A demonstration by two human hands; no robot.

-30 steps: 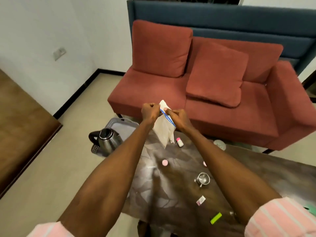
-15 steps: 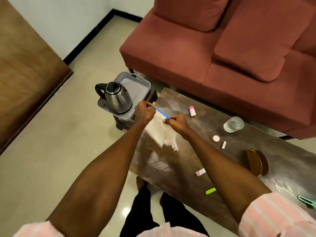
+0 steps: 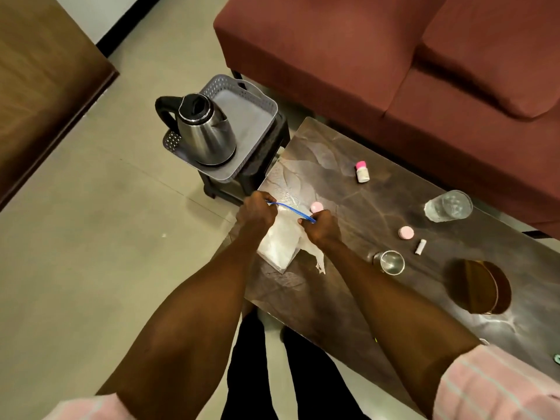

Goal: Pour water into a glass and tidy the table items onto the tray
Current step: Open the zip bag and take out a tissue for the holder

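Lowered from chest height, the bag had come down until its bottom lay on the surface near the left end, by the near edge; my head had dropped with it, so the sofa filled less of the view. My left hand still pinched one end of the blue zip strip and my right hand the other, each grip clenched on the bag's mouth. A torn white scrap hung from the bag on the right side. I judged I was closing or opening the bag before it went to the tray, so the tidying had hardly begun.

The glass stood near the far edge with water already in it, so I took the pouring as done. The tray sat on a dark stool off the left end, apart from the surface, and the kettle stood on it.

Counted on the surface: one bag, one glass, one small steel cup, one small bottle with a pink cap, two pink round pieces, one small white tube, one round wooden thing near the right end. My arms hid part of the near edge, so more may have lain there.
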